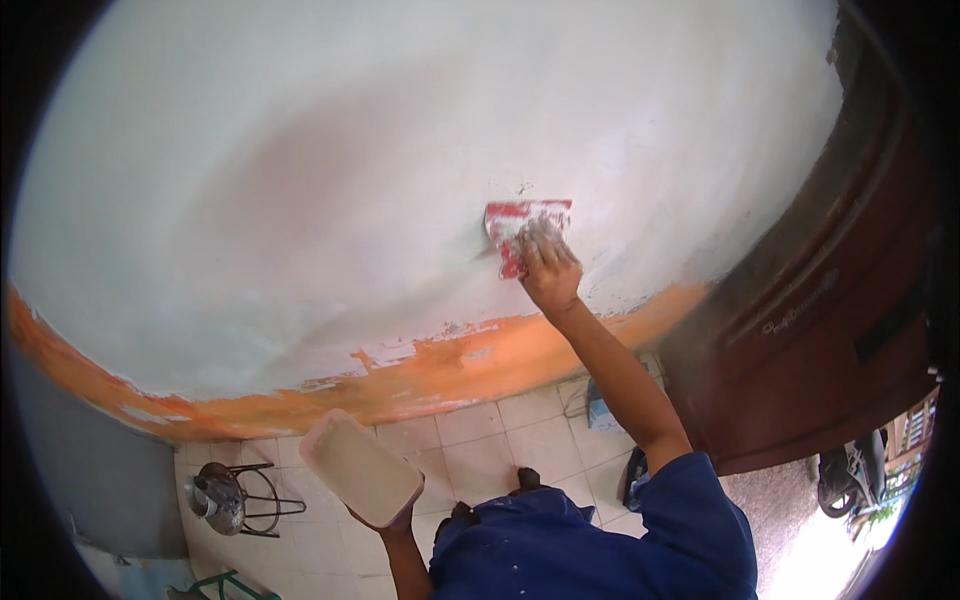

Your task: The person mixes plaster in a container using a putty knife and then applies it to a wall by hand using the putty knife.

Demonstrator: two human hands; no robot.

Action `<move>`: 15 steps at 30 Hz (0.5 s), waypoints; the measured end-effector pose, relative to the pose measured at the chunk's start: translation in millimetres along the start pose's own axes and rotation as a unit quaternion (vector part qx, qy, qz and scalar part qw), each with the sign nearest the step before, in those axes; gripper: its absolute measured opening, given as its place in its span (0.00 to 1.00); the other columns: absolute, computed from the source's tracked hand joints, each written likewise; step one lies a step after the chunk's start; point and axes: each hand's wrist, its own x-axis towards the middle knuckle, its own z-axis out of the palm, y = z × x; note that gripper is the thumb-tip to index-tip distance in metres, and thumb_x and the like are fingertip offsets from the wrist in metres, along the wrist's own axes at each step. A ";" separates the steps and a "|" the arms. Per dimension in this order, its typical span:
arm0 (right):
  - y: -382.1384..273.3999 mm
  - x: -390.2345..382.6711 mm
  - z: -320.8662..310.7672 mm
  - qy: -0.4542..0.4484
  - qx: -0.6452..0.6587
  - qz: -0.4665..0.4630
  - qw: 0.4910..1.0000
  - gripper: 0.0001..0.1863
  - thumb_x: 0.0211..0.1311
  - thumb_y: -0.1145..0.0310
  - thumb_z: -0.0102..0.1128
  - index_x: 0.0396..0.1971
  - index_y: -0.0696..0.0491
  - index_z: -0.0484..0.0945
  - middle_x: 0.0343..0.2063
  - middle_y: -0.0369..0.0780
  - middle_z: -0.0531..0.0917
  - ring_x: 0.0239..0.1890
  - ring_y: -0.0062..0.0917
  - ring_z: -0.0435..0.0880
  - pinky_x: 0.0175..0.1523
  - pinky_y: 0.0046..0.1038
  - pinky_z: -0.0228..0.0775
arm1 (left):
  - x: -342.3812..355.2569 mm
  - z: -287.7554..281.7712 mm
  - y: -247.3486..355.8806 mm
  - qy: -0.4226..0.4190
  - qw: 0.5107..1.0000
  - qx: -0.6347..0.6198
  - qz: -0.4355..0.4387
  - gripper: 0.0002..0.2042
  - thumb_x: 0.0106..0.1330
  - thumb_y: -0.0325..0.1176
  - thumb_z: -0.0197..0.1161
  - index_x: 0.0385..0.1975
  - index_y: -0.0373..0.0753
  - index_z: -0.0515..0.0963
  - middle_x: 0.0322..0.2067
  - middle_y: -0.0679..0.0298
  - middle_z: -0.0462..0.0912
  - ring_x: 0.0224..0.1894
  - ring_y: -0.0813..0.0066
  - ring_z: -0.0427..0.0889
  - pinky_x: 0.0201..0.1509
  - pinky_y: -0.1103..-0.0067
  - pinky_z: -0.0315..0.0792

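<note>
In my right hand (549,268) is a wide red putty scraper (508,211), its blade laid against the pale wall (400,190). White smears cover the scraper, and my fingers are whitened too. My left hand (403,518) grips a rectangular tub (314,436) at its near end, low in front of the wall. Whitish filler appears to lie inside the tub; most of the left fingers are hidden beneath it. Smooth whitish coating covers most of the wall, with a band of orange paint (500,343) showing along the bottom.
A round stool (228,500) with a metal container (200,497) on it stands on the tiled floor (470,462) at left. Green metal legs (228,582) show at the lower left. A dark red door (790,330) borders the right. Beyond it, a motorbike (850,478) stands outside.
</note>
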 end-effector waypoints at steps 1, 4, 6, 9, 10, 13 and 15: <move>1.4 -13.2 -1.7 -0.034 0.007 0.005 0.999 0.18 0.39 0.77 0.64 0.37 0.57 0.79 0.40 0.44 0.82 0.49 0.40 0.81 0.49 0.35 0.78 | 2.5 1.8 0.4 -0.005 1.000 0.001 0.000 0.34 0.58 0.56 0.58 0.61 0.44 0.62 0.54 0.56 0.65 0.54 0.56 0.66 0.53 0.56 0.61; -0.3 -51.0 -15.0 -0.116 0.044 0.037 0.992 0.18 0.38 0.76 0.63 0.36 0.54 0.79 0.43 0.43 0.81 0.47 0.38 0.82 0.49 0.33 0.77 | 6.6 3.5 2.2 -0.013 1.000 0.000 0.005 0.34 0.58 0.56 0.58 0.61 0.44 0.62 0.54 0.56 0.65 0.54 0.56 0.66 0.53 0.56 0.61; 7.5 -55.1 -29.3 -0.113 0.046 0.087 0.989 0.18 0.38 0.76 0.64 0.36 0.53 0.80 0.41 0.43 0.83 0.43 0.37 0.84 0.45 0.32 0.79 | 7.6 1.9 3.8 -0.017 1.000 -0.002 0.005 0.34 0.57 0.56 0.58 0.61 0.44 0.62 0.54 0.56 0.65 0.54 0.56 0.66 0.53 0.56 0.61; -1.7 9.1 -59.5 0.015 0.052 0.073 0.996 0.17 0.39 0.77 0.66 0.35 0.53 0.80 0.40 0.43 0.83 0.40 0.37 0.84 0.40 0.31 0.79 | 6.0 -2.7 6.9 -0.014 1.000 -0.005 0.011 0.34 0.57 0.56 0.58 0.61 0.44 0.62 0.54 0.56 0.65 0.54 0.56 0.66 0.53 0.56 0.61; -3.0 32.7 -60.7 0.064 0.049 0.065 0.995 0.18 0.38 0.77 0.65 0.35 0.53 0.80 0.40 0.43 0.83 0.41 0.37 0.84 0.40 0.31 0.78 | 2.7 -5.2 5.3 -0.009 1.000 0.000 0.008 0.34 0.57 0.56 0.59 0.61 0.43 0.62 0.54 0.56 0.65 0.54 0.56 0.66 0.53 0.56 0.61; 1.9 52.9 -35.3 0.102 0.008 0.045 0.994 0.16 0.40 0.77 0.65 0.35 0.54 0.80 0.40 0.42 0.82 0.44 0.37 0.83 0.41 0.32 0.78 | 0.1 -5.1 1.3 -0.007 1.000 0.009 0.002 0.34 0.57 0.56 0.59 0.61 0.43 0.62 0.54 0.56 0.65 0.54 0.56 0.66 0.53 0.56 0.61; -8.3 45.3 -13.6 0.067 -0.008 0.053 0.996 0.13 0.45 0.75 0.65 0.35 0.55 0.80 0.40 0.41 0.82 0.48 0.37 0.81 0.42 0.32 0.78 | -1.1 -7.6 1.8 0.001 1.000 0.011 0.009 0.35 0.57 0.56 0.59 0.61 0.43 0.62 0.54 0.56 0.65 0.54 0.56 0.66 0.53 0.56 0.61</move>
